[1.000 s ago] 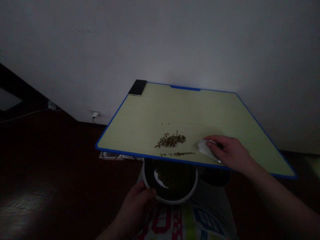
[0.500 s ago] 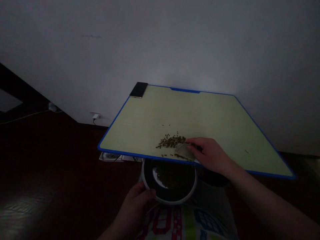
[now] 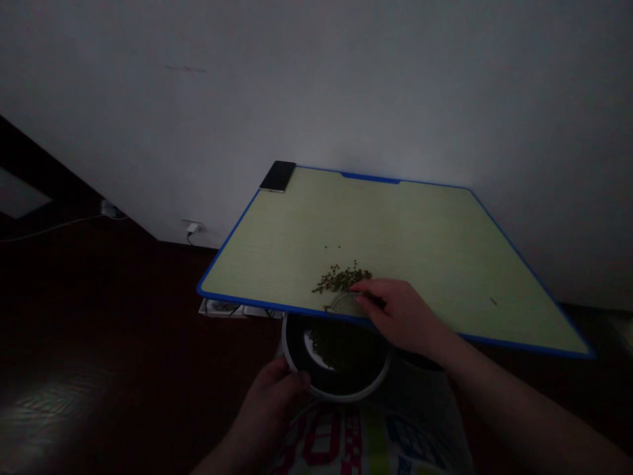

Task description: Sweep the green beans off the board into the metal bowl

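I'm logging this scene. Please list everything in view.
Wall: one, grey, behind
Floor: one, dark, below
Table: one, yellowish, blue-edged, before wall
Phone: one, black, table's far left corner
Fleck: one, brown, table's right
Bowl: one, dark, pale-rimmed, below table
Grains: uncounted, brownish, on table and in bowl
Scraper: one, pale, table's near edge
Plug: one, white, wall's lower left
Cable: one, pale, far left
Clutter: uncounted, pale, under table's left
Printed cloth: one, multicoloured, below bowl
Left hand: one, on bowl's rim
Right hand: one, holding scraper
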Motion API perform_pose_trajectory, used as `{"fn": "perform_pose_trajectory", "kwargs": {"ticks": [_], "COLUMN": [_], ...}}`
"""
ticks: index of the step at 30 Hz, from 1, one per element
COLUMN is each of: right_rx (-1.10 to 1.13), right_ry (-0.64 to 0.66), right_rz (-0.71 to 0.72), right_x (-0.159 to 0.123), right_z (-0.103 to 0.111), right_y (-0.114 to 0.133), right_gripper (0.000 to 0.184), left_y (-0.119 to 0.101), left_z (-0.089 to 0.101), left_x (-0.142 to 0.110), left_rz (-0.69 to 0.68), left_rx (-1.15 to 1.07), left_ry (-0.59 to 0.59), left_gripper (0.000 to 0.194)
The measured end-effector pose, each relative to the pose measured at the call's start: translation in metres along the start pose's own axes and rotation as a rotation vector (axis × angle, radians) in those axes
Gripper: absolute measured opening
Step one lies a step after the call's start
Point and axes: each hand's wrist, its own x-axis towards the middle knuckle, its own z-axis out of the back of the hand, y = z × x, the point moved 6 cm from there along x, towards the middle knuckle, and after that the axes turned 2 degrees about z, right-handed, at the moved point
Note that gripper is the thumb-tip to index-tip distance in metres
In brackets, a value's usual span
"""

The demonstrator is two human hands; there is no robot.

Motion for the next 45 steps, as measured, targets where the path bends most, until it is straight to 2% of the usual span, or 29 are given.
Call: {"fn": "perform_pose_trajectory", "kwargs": {"ticks": [6, 11, 14, 17, 21, 26, 33, 39, 45], "right_rx": [0.037, -0.013, -0.047, -0.064, -0.069, -0.046, -0.021, 0.006, -0.015], "right_ry": [-0.022, -0.089, -0.080, -0.067, -0.039, 0.008, 0.037, 0.057, 0.041], "right_rz": [0.055, -0.032, -0.057, -0.057, -0.001, 0.058, 0.097, 0.141, 0.188], "right_x": [-0.007, -0.015, -0.015, -0.010, 0.004, 0.015, 0.021, 0.019, 0.001], "right_z": [0.004, 0.026, 0.031, 0.027, 0.016, 0.004, -0.001, -0.008, -0.009], "right_y": [0.007, -0.017, -0.027, -0.026, -0.012, 0.004, 0.016, 0.025, 0.024], "right_gripper": [0.030, 0.032, 0.032, 0.031, 0.031, 0.032, 0.032, 0.030, 0.029], "left_y": [0.003, 0.000, -0.001, 0.000, 0.000, -0.002, -0.001, -0.001, -0.003], "left_z": [0.004, 0.000, -0.001, 0.001, 0.001, 0.001, 0.007, 0.006, 0.005], "left_x": [0.005, 0.004, 0.003, 0.003, 0.004, 0.003, 0.006, 0.004, 0.004], "left_rz": [0.008, -0.011, -0.016, -0.019, -0.013, -0.006, -0.014, -0.024, -0.039], "left_rx": [-0.014, -0.019, -0.035, -0.034, -0.017, -0.004, 0.005, -0.005, 0.000], "left_ry": [-0.014, 0.000, -0.013, -0.018, 0.026, 0.011, 0.007, -0.006, -0.008], "left_gripper": [0.020, 0.016, 0.016, 0.016, 0.016, 0.017, 0.017, 0.015, 0.018]}}
